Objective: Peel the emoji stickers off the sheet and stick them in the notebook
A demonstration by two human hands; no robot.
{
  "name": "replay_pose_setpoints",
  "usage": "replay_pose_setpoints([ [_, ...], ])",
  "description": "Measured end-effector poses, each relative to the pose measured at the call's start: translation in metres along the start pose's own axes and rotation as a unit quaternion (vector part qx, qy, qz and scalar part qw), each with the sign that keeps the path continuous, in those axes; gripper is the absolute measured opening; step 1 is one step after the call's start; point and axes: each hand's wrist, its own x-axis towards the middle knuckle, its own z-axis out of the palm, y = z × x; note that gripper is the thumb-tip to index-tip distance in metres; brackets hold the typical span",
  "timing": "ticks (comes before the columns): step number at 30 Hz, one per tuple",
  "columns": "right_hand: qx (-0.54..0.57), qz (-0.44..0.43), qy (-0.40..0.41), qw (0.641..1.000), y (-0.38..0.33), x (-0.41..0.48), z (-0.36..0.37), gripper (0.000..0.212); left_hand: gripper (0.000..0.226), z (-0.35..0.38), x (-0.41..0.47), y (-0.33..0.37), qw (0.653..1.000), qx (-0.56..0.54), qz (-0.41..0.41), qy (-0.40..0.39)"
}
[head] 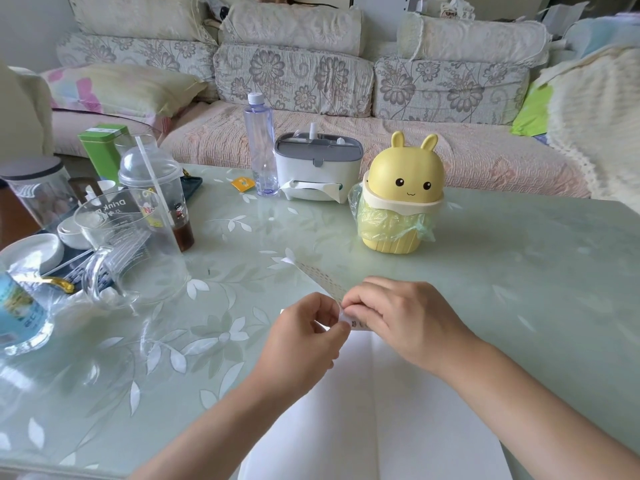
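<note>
We are holding the sticker sheet (322, 280) just above the open notebook (381, 410), which is lying at the near edge of the table (519, 271). Our left hand (308, 336) is pinching the sheet's near end between curled thumb and forefinger. Our right hand (398, 317) is curling its fingers over that same end and gripping it too. We cannot tell whether a sticker is lifting. The sheet is a narrow strip, its long axis running from our hands toward the table's far left corner, with the free end pointing there. To peel cleanly, we judge we should be bending the backing sharply and lifting one edge slowly with a nail.
</note>
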Motion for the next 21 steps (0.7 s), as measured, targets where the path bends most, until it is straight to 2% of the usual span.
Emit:
replay_pose_setpoints([
  [4,-0.115,-0.106,-0.007,0.988,0.003,0.001,0.011,0.016,0.026,-0.005,0.0,-0.01,0.989,0.139,0.028,0.05],
  [6,-0.142,-0.136,-0.022,0.98,0.002,0.0,0.021,0.015,0.019,-0.014,0.004,-0.016,0.968,0.2,0.137,0.068],
  [8,-0.152,-0.156,-0.03,0.976,-0.001,-0.001,0.032,0.014,0.021,-0.024,0.014,-0.024,0.931,0.281,0.229,0.038],
  [9,-0.159,-0.161,-0.035,0.973,-0.002,-0.003,0.037,0.012,0.024,-0.03,0.021,-0.03,0.916,0.315,0.247,0.012],
  [14,-0.18,-0.176,-0.087,0.964,-0.006,-0.005,0.05,0.02,0.032,-0.039,0.03,-0.048,0.905,0.357,0.201,-0.118],
  [18,-0.24,-0.15,-0.115,0.952,-0.017,0.002,0.054,0.027,0.027,-0.039,0.031,-0.054,0.907,0.356,0.199,-0.108],
  [21,-0.261,-0.156,-0.106,0.947,-0.019,0.009,0.056,0.031,0.021,-0.04,0.031,-0.056,0.907,0.354,0.205,-0.104],
])
